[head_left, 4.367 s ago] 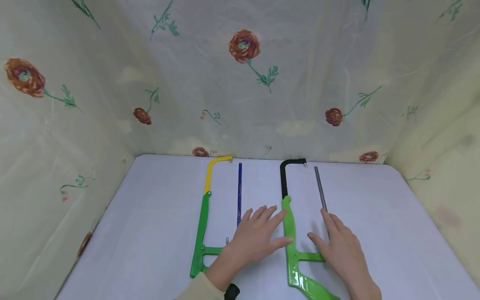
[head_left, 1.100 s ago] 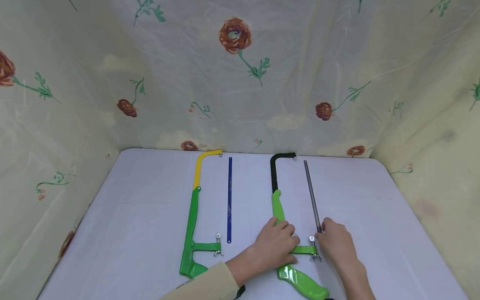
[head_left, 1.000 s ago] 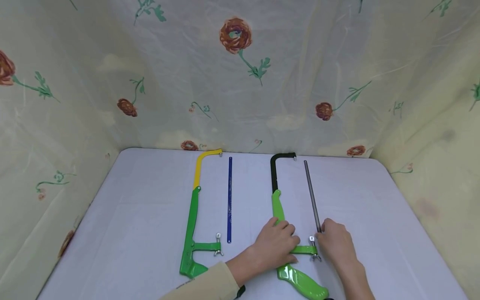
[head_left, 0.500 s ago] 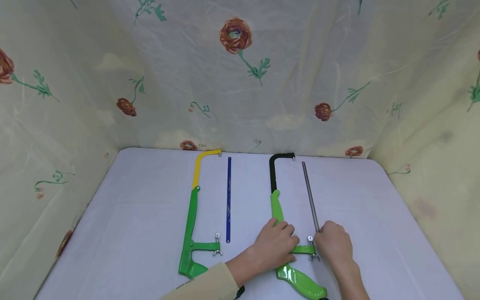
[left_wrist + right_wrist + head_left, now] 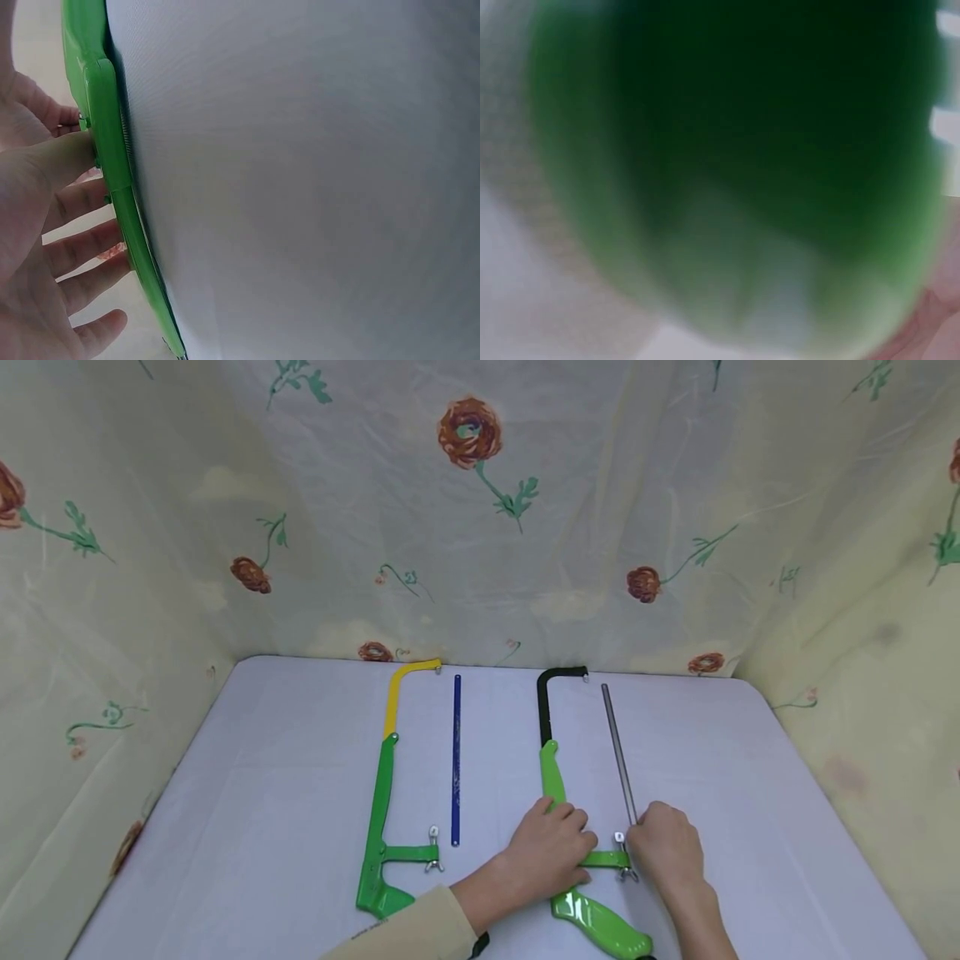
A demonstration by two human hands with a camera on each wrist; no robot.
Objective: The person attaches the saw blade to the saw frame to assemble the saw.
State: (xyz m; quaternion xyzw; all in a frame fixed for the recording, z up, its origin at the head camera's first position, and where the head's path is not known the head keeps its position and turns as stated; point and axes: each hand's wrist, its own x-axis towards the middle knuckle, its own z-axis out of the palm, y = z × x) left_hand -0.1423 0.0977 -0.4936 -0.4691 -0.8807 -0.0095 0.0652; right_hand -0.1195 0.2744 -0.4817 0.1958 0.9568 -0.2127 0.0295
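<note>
A light green hacksaw frame [image 5: 600,927] with a black front arm lies on the white table, right of centre in the head view. My left hand [image 5: 553,847] grips its middle, and the left wrist view shows thumb and fingertips against the green frame [image 5: 109,124]. Just to the right, my right hand [image 5: 667,847] has curled fingers and pinches the near end of a grey hacksaw blade [image 5: 618,752]. That end is hidden by the hand, close to the blade holder with its wing nut [image 5: 628,874]. A blurred green shape [image 5: 780,150] fills most of the right wrist view.
To the left lies a second hacksaw frame [image 5: 381,793], dark green with a yellow front arm. A blue hacksaw blade [image 5: 456,760] lies beside it. Flower-patterned cloth [image 5: 480,568] stands behind the table [image 5: 285,793] and along both sides.
Since the oldest frame, my left hand has come down onto the light green frame and my right hand has closed on the blade's near end. Lately the right hand and blade shifted slightly nearer.
</note>
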